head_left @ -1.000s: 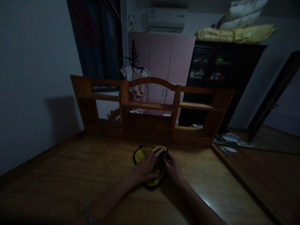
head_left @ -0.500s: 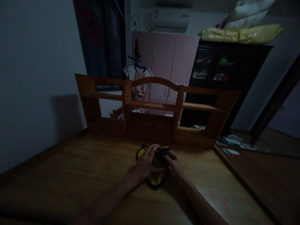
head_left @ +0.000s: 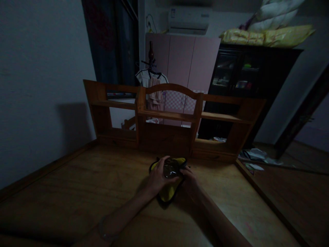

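Low over the wooden tabletop, my left hand (head_left: 157, 177) curls its thumb and fingers around a clear round glass (head_left: 171, 169), whose shiny surface faces up. Under and around the glass spreads a yellow cloth (head_left: 167, 192) with a dark border. My right hand (head_left: 189, 177) pinches a gathered part of this cloth at the right side of the glass. The lower part of the glass is hidden by the cloth and fingers, and dim light blurs the details.
A wooden shelf unit (head_left: 168, 116) stands along the back of the tabletop (head_left: 102, 181). A wall (head_left: 46, 85) borders the left side. Behind are a pink wardrobe (head_left: 181, 58), hanging clothes (head_left: 154, 82) and a dark cabinet (head_left: 246, 75). Papers (head_left: 257, 154) lie beyond the right edge.
My right hand has drawn back slightly from the glass's mouth to its right side with the cloth. More of the glass shows now, and the cloth's lower tip has shifted a little left.
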Demonstrator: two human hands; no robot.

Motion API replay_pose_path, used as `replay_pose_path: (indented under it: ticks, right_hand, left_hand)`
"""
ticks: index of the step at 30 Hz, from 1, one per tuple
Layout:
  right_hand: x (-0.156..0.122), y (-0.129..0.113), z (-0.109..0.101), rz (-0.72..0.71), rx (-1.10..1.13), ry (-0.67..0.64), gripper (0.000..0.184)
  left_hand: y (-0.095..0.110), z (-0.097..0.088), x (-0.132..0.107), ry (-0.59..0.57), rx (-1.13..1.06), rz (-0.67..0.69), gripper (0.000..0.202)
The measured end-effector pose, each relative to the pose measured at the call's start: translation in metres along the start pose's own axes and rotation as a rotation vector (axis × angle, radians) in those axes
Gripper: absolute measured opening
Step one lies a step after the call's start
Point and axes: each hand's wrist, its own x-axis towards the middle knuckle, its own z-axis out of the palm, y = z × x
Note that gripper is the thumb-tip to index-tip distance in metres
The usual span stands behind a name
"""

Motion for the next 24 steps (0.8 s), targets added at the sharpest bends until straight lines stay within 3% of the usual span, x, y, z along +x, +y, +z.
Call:
replay_pose_path:
  ticks: [5, 11, 24]
  right_hand:
    - [-0.003, 0.0, 0.004, 0.037, 0.032, -0.043, 0.039]
    - [-0.007, 0.006, 0.007, 0.081, 0.057, -0.011, 0.035]
    - [-0.002, 0.011, -0.001, 0.097, 0.12, -0.01, 0.03]
  left_hand:
    - [-0.001, 0.0, 0.0, 0.036, -0.052, 0.027, 0.085]
    - [0.004, -0.004, 0.001, 0.018, -0.068, 0.053, 0.08]
    - [0.009, -0.007, 0.0, -0.052, 0.01, 0.29, 0.08]
